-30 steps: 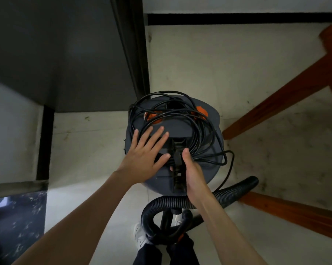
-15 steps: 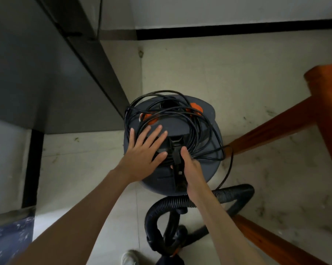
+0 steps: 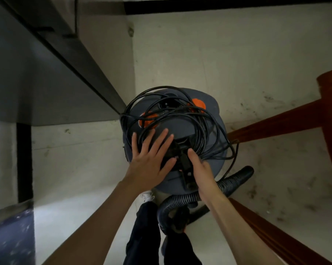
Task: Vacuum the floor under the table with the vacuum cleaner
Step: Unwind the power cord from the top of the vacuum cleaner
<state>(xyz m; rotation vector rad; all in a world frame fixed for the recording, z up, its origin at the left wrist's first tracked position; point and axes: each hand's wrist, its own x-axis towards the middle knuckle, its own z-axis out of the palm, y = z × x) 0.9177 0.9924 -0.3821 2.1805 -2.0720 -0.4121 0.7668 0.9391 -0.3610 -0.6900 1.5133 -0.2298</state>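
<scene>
A dark cabinet (image 3: pixel 46 88) fills the upper left; a speckled blue slab (image 3: pixel 10 238) sits lower left, dark trouser legs (image 3: pixel 142 236) bottom centre.

A: Dark grey vacuum cleaner (image 3: pixel 180 129) showing orange knobs (image 3: pixel 198 105), a black cord (image 3: pixel 203 131) looping across its lid.
B: Ribbed black hose (image 3: pixel 232 180) trailing over a stained cream floor (image 3: pixel 237 64); reddish-brown bench legs (image 3: pixel 276 123) flanking.

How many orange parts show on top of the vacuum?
2: one orange part at the far right of the vacuum lid, one at left; the coiled cable may hide more.
</scene>
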